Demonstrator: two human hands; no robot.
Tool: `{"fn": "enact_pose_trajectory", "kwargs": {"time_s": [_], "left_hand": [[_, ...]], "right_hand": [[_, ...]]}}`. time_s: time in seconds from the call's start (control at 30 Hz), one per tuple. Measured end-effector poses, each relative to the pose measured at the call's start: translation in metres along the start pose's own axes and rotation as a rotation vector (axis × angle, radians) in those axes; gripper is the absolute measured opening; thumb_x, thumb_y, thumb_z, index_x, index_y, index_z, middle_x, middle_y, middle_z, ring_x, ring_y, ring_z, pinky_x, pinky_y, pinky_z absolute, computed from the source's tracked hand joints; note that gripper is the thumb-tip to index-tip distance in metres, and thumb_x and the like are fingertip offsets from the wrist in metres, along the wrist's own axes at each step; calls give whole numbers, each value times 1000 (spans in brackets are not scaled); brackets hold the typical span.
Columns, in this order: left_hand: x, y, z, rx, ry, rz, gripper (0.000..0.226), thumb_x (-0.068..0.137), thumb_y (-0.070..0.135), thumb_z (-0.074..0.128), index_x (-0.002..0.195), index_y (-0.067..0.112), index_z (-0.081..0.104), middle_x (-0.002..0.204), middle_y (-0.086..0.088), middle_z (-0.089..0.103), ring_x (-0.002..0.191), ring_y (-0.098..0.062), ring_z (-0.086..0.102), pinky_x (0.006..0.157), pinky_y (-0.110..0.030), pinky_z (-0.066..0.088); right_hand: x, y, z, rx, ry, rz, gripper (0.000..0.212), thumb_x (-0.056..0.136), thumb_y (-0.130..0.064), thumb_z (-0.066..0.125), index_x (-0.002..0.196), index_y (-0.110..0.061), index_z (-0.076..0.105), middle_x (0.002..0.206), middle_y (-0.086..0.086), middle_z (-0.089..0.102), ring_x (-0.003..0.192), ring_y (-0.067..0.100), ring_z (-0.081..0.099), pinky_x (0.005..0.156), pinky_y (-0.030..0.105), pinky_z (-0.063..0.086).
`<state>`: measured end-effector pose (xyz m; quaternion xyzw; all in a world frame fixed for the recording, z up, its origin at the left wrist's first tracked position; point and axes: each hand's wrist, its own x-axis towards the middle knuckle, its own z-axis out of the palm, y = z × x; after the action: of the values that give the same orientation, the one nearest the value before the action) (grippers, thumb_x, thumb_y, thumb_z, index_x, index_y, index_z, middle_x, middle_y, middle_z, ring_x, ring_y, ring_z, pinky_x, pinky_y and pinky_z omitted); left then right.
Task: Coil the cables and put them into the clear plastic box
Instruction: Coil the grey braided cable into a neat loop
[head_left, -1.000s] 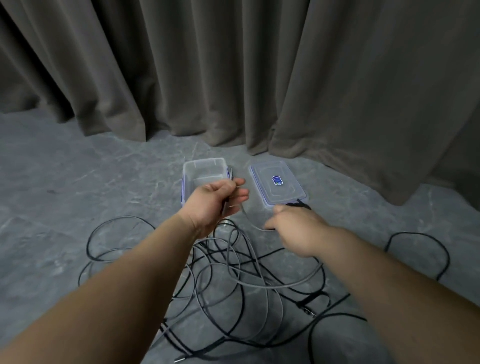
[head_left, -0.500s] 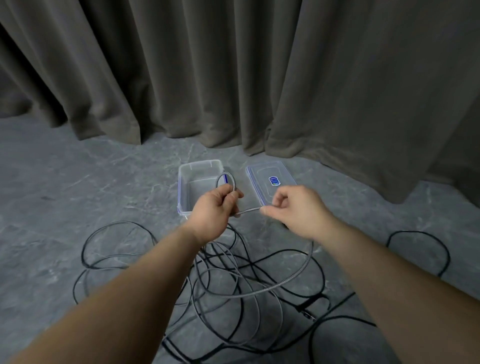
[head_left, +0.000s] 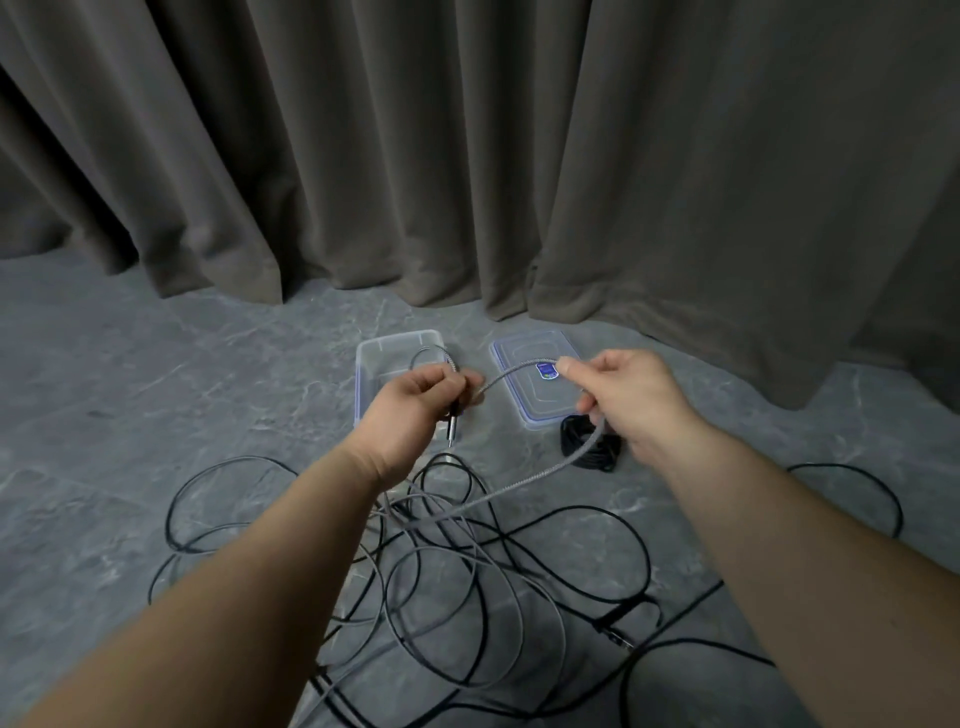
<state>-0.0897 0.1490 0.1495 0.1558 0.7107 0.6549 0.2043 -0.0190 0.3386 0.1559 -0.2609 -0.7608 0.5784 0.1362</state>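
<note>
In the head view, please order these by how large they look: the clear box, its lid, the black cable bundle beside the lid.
1. Clear box and lid: they look about alike, and the left hand hides part of the box, so I do not rank them.
2. Black cable bundle: clearly smallest.

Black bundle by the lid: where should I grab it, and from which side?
Take the black bundle across its middle, pinching all the loops together, coming from above and slightly right. It lies flat on the floor as a compact coil, its far edge close to the lid, and the grey cable crosses its left side.
</note>
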Motion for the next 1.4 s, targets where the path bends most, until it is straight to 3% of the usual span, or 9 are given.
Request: {"fn": "enact_pose_trajectory", "kwargs": {"time_s": [0.17,0.4,0.53,0.63,0.8,0.93,1.07,1.2,1.4], "left_hand": [[2,4,2,-70,173,-39,22,97,1,49,92,15,66,84,0,65,84,-12,60,80,-25,49],[4,11,-10,-122,436,-154,17,97,3,46,94,16,56,85,-5,67,78,-16,64,69,-29,45],[4,17,-16,-200,469,-175,9,100,12,49,95,11,57,83,-7,62,72,-18,63,68,-30,50],[6,21,-20,18,503,-111,15,96,18,58,104,10,68,90,-5,65,79,-16,61,71,-30,50],[-13,43,-23,-120,205,69,27,99,5,45,103,15,69,75,-3,66,61,-13,58,51,-18,42],[-22,56,-24,-387,-13,-107,42,93,6,34,81,10,74,92,-9,72,63,-16,68,55,-20,52],[-20,50,-18,-113,-22,-24,13,89,-2,58,91,7,67,72,-4,69,53,-8,55,54,-17,45],[-8,33,-12,-13,287,7,15,92,-4,57,94,8,66,77,-2,62,55,-7,51,57,-18,45],[-4,14,-8,-284,282,-453,8,96,1,50,96,1,59,84,-12,62,63,-17,65,57,-31,59]], "right_hand": [[-8,-16,-10,438,-151,273,19,95,-15,57,75,-14,54,61,1,57,39,7,53,42,17,45],[-16,-23,-26,707,-330,196,17,93,-5,50,93,-8,67,65,-1,54,51,9,46,53,25,46],[-23,-17,-34,494,-483,145,24,89,2,55,80,-12,71,69,1,62,55,8,48,48,20,41],[-26,-9,-30,31,-497,82,22,86,5,61,78,-13,68,72,7,62,57,10,48,46,17,38],[-6,11,-25,-457,-71,-60,17,85,-6,64,78,-21,67,78,0,67,81,19,61,73,22,43],[-2,10,-32,-503,183,-37,18,89,-8,58,96,-11,73,100,13,72,98,32,64,85,33,48],[7,12,-32,-193,308,28,13,87,-6,57,91,-7,69,85,12,68,76,29,62,67,31,50],[1,-5,-32,459,227,154,21,91,-1,44,74,-13,48,59,4,49,36,8,29,34,13,17],[-9,-19,-34,748,110,29,21,87,-2,46,72,-15,50,42,-4,38,33,6,21,36,15,12]]}}
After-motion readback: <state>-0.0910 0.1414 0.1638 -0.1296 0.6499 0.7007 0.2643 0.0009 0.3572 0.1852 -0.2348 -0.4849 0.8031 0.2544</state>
